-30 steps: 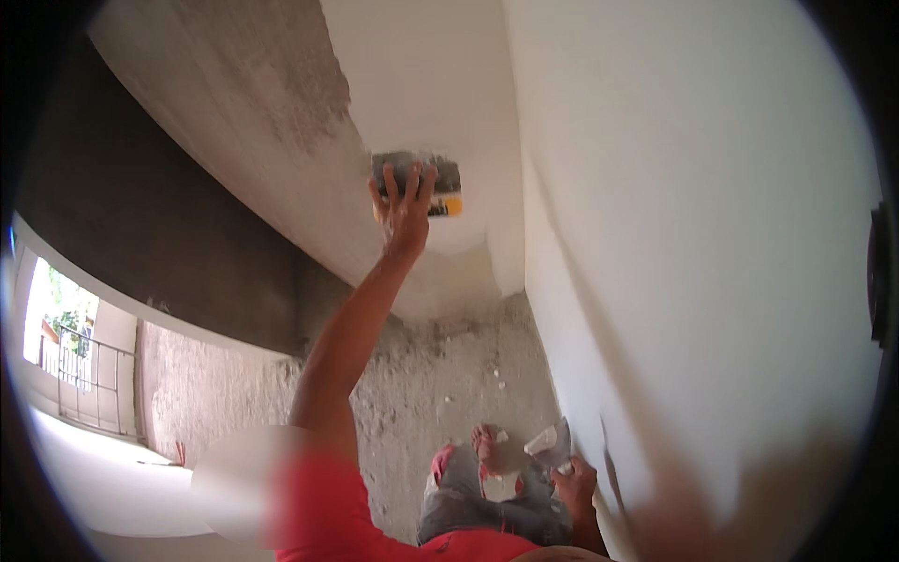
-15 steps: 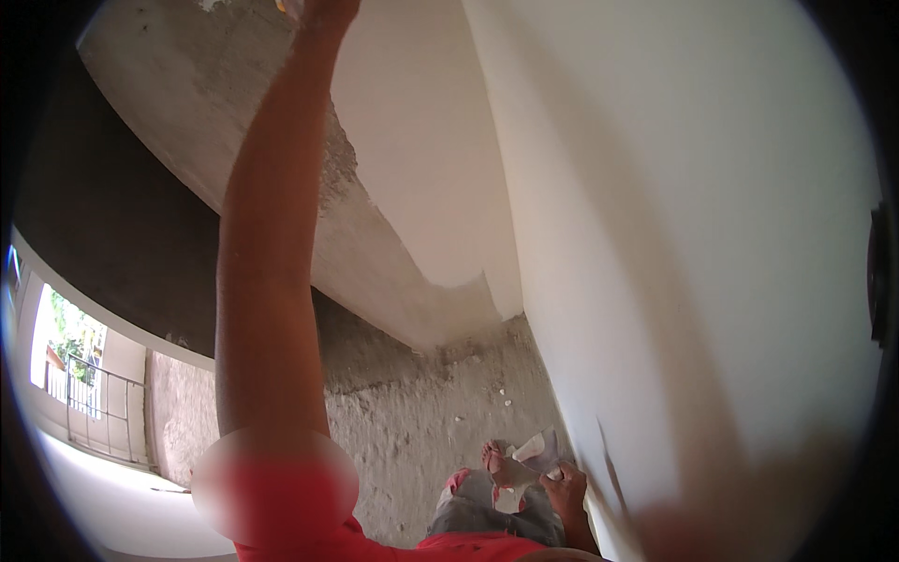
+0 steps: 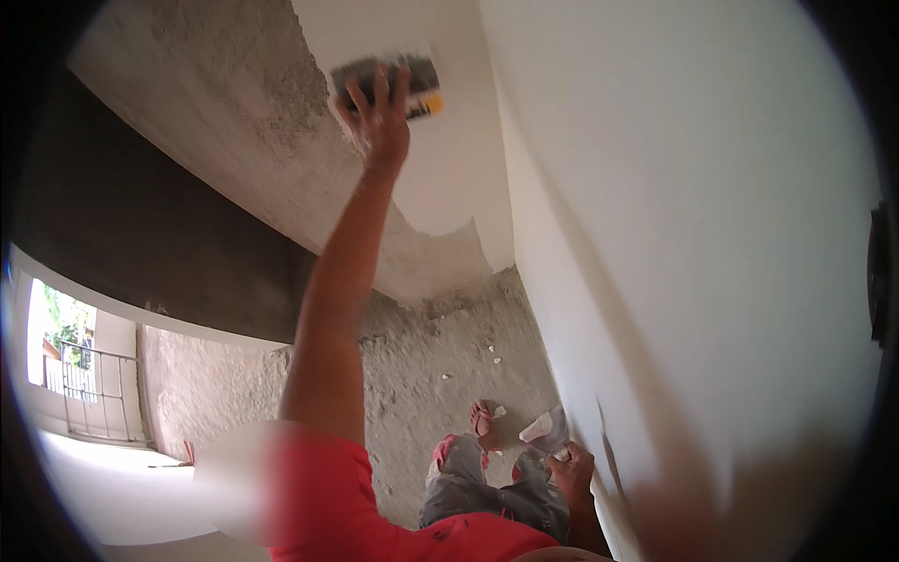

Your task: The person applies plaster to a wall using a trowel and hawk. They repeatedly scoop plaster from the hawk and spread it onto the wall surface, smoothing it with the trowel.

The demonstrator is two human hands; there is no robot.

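Note:
My left hand is raised and presses a wide, dark-bladed putty spreader, with a yellow patch on it, against the wall. Its fingers are splayed over the back of the tool. Under the blade lies a smooth off-white coat, bordered on the left by rough grey plaster. Low beside the right-hand wall, my right hand grips a flat scraper with whitish material on its blade. The scraper's handle is mostly hidden by the fingers.
A smooth white wall rises close on my right. Below, the rough grey floor carries small white crumbs, and my bare foot shows. A dark band crosses the left. Further left is a window opening with a metal railing.
My left hand has come down from the top edge, bringing the spreader into full view on the coated wall. My right hand stays low with the scraper.

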